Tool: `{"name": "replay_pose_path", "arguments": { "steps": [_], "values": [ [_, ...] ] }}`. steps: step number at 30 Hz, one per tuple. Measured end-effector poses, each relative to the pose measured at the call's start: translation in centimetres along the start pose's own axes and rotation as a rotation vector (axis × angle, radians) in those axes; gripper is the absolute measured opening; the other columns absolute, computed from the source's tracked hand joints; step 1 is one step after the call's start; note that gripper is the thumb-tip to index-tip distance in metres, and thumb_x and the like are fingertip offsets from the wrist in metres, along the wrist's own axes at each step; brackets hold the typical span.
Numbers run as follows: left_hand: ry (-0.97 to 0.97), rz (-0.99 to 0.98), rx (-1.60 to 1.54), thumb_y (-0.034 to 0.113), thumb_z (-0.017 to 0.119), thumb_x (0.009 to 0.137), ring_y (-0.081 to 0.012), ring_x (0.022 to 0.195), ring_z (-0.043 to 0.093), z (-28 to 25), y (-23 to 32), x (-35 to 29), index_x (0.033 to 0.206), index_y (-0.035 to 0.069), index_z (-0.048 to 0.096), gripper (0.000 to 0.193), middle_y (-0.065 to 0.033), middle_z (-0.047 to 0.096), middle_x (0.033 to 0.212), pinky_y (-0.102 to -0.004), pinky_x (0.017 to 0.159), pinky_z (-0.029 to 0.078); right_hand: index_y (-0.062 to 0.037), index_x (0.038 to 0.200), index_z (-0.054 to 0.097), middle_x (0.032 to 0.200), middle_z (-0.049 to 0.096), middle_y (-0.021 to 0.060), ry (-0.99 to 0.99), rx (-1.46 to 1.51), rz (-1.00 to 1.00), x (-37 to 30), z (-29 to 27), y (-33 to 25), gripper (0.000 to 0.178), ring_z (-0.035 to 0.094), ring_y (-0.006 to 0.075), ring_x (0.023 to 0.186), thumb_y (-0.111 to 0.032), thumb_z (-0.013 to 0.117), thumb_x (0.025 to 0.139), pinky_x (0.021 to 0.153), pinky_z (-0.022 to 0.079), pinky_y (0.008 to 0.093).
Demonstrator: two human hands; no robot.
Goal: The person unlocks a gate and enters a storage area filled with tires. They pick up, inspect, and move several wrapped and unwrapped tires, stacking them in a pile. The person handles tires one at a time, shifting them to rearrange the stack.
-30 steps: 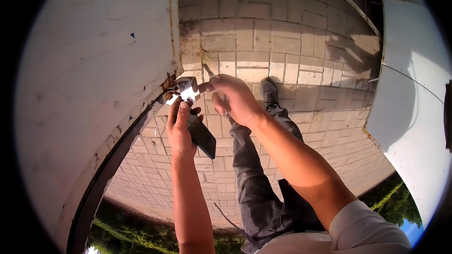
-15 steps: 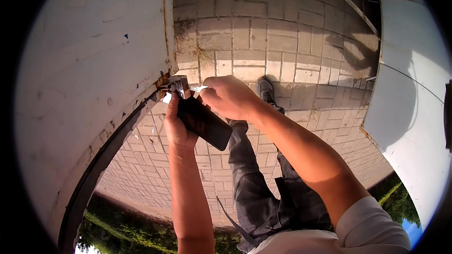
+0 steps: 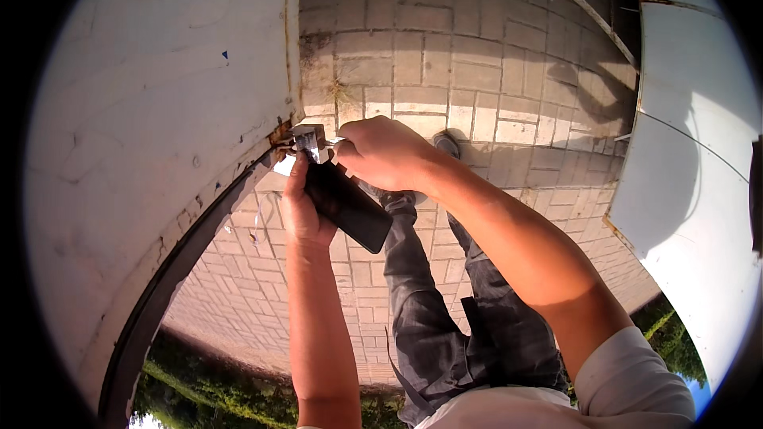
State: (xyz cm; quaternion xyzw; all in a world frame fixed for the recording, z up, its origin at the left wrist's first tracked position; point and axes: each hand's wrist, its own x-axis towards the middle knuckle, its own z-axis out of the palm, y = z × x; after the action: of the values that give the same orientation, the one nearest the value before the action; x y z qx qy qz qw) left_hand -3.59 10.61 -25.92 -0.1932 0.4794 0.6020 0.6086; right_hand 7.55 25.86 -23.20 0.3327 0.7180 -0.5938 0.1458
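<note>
1 dark phone (image 3: 350,208) is gripped by the left hand (image 3: 306,210), its thumb at the metal block (image 3: 308,141) seemingly still attached to the white panel's rusty corner (image 3: 280,134), while whether anything is held by the curled right hand (image 3: 389,151) cannot be told.

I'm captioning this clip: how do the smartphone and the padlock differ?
The smartphone is black; the padlock is silvery. The smartphone is a long, thin slab; the padlock is a smaller, chunkier block. The smartphone is held in the left hand; the padlock sits by the white metal panel. Both look roughly rectangular.
</note>
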Motion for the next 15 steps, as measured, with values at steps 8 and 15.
{"name": "replay_pose_path", "arguments": {
  "steps": [8,15],
  "values": [
    [-0.056,0.013,-0.030,0.043,0.055,0.092,-0.0243,0.103,0.059,1.0,-0.2,-0.4,0.119,0.008,0.053,0.045,-0.0086,0.061,0.112,-0.0431,0.091,0.049,-0.0011,0.077,0.057,0.057,0.046,0.0007,-0.313,1.138,0.203,0.9,1.1,1.2,0.027,0.035,0.0079,0.043,-0.024,0.053,0.090,0.039,0.026,0.0233],
    [0.065,-0.031,-0.035,0.049,0.055,0.091,-0.0291,0.101,0.060,-0.4,-2.5,-4.8,0.121,0.013,0.052,0.047,-0.0121,0.059,0.113,-0.0519,0.089,0.051,-0.0035,0.072,0.055,0.052,0.045,0.0021,-0.146,1.036,0.303,1.0,2.1,0.7,0.034,0.033,0.0104,0.038,-0.029,0.049,0.093,0.038,0.027,0.0275]
  ]
}}
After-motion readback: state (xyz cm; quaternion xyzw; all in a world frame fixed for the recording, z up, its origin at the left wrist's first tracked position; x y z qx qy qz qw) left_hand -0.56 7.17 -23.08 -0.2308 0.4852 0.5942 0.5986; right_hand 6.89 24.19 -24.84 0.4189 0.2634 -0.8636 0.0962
